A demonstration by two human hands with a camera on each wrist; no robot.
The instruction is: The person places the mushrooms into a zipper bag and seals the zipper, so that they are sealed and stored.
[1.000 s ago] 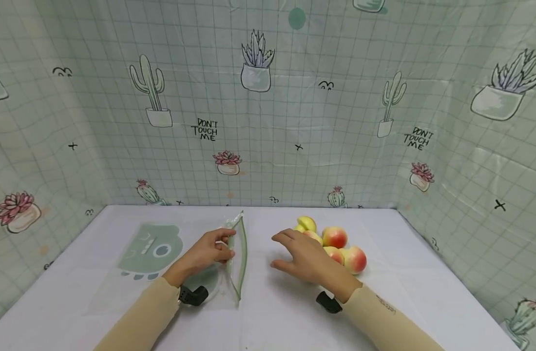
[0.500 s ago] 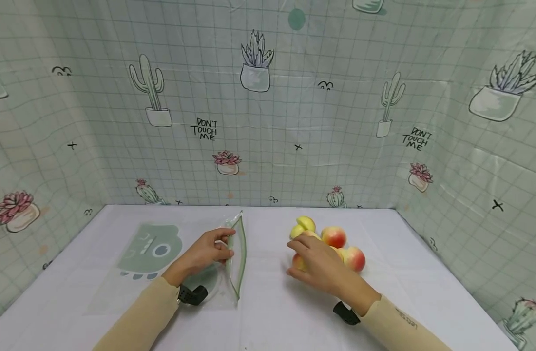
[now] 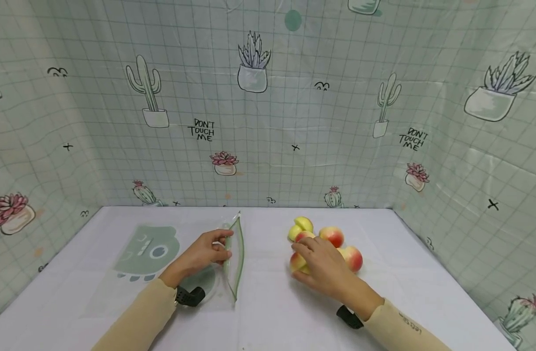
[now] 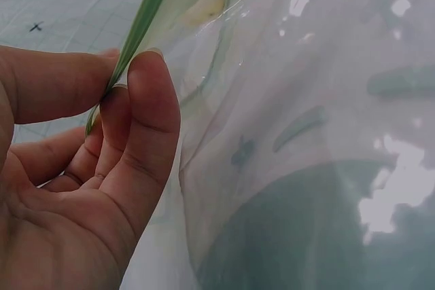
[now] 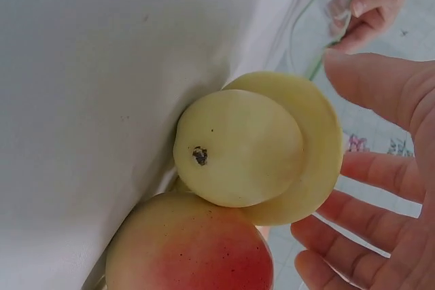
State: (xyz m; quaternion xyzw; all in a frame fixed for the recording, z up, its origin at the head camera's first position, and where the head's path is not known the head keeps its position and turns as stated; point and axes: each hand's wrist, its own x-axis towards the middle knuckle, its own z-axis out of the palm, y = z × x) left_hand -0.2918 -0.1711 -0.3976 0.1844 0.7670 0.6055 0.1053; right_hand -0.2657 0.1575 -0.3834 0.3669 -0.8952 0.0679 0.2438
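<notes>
A clear zip bag with a green-edged mouth (image 3: 242, 253) and a printed green cartoon face (image 3: 147, 251) lies flat at the left. My left hand (image 3: 202, 256) pinches one side of its mouth between thumb and fingers; in the left wrist view the green strip (image 4: 146, 15) runs through that pinch. Over the pile of yellow-and-red, apple-like fruit, my right hand (image 3: 327, 268) is spread around the near left side. In the right wrist view its fingertips are right at the edge of a pale yellow fruit (image 5: 323, 147), thumb slightly off it. Another yellow fruit (image 5: 238, 147) with a dark spot overlaps it.
Two yellow fruits (image 3: 303, 224) sit at the back of the pile. Red-blushed ones (image 3: 353, 258) lie to its right. A white cloth covers the table (image 3: 268, 317), and a grid-patterned curtain (image 3: 268, 122) stands behind and at both sides.
My right hand has shifted right and down from beside the pile onto its near left fruit, with the fingers now around it. The left hand keeps its pinch on the bag's mouth.
</notes>
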